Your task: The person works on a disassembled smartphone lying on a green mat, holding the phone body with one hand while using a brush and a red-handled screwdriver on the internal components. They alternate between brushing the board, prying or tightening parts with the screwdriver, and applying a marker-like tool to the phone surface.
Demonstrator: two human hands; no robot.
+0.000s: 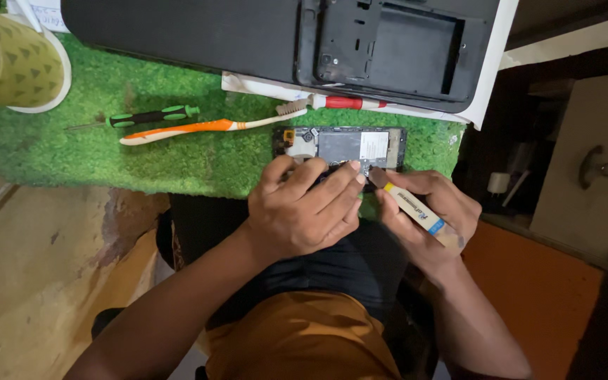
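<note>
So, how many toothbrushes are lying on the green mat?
2. An orange and white toothbrush lies left of the opened phone, beside a green screwdriver. A red and white toothbrush lies just above it, along the black case's edge. Others may be hidden.

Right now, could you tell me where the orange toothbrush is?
The orange toothbrush lies on the green mat, left of the opened phone, just below the green screwdriver.

Phone repair bench, likely small workshop: green turf mat; screwdriver and toothbrush at 11 o'clock; opened phone at centre; phone frame at 12 o'clock.
</note>
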